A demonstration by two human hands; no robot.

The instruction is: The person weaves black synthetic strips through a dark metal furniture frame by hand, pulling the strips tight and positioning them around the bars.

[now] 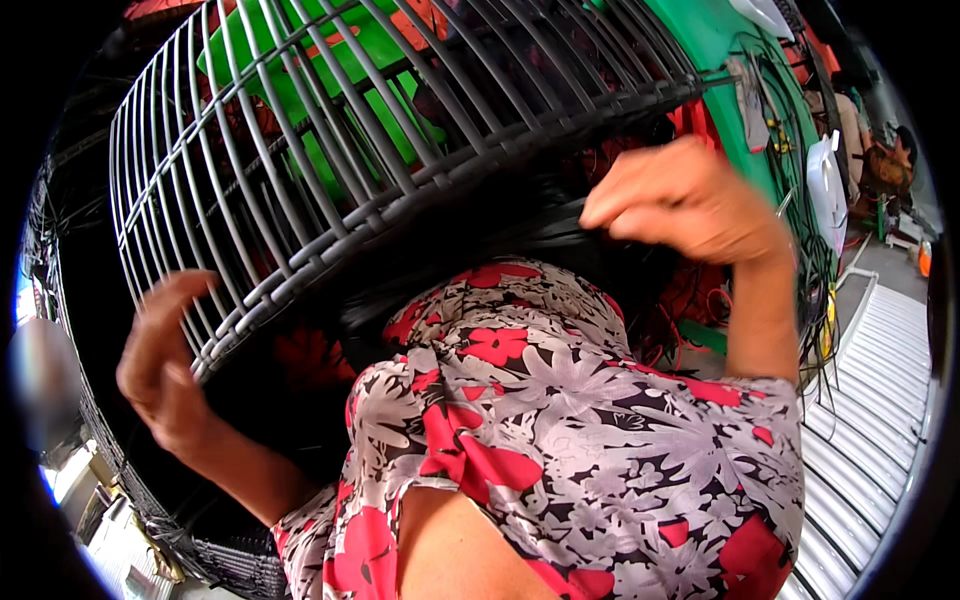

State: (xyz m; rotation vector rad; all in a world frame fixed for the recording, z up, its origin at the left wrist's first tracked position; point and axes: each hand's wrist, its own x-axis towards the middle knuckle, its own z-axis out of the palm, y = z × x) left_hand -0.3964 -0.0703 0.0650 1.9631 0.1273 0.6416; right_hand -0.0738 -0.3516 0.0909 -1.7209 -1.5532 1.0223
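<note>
Wire cage, a grey dome-shaped grille, rests tilted against the person's flowered lap, the left hand released with fingers spread just beside its rim, the right hand clenched on what seems black sheeting beneath it, with tangled cables and green panels crowding beyond.

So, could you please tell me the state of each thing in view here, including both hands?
Wire cage: tilted, rim woven.
Left hand: open, fingers spread, beside the cage rim, touching unclear.
Right hand: fingers curled shut on black strands.
Green chair: behind the cage bars.
</note>
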